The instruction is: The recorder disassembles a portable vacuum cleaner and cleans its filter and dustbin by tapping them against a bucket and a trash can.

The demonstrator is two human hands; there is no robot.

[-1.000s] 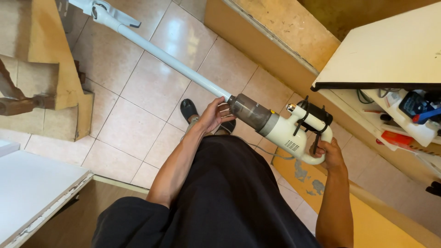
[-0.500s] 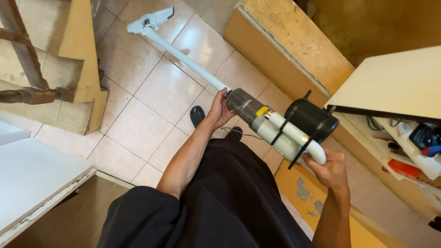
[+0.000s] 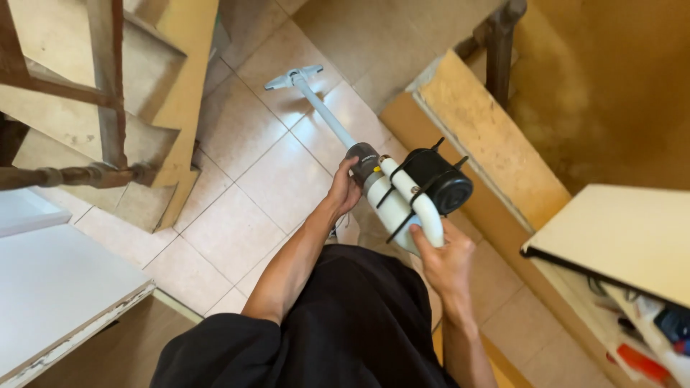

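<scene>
One wooden staircase with a turned railing (image 3: pixel 86 172) stands at the left above one white surface (image 3: pixel 57 287), both well apart from the work. One white stick vacuum cleaner with a grey dust cup (image 3: pixel 392 197) slants over the beige tiled floor (image 3: pixel 237 215), its single floor head (image 3: pixel 293 76) resting on the tiles near one yellow step edge (image 3: pixel 489 144). The left hand (image 3: pixel 345 190) has its fingers wrapped round the dust cup; the right hand (image 3: pixel 445 259) has its fingers closed on the handle.

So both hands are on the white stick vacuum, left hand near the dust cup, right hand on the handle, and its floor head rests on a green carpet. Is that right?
Not quite. In the head view the floor head of the stick vacuum rests on pale floor tiles, not on a green carpet. The rest holds: the left hand grips near the dust cup and the right hand holds the handle.
</scene>
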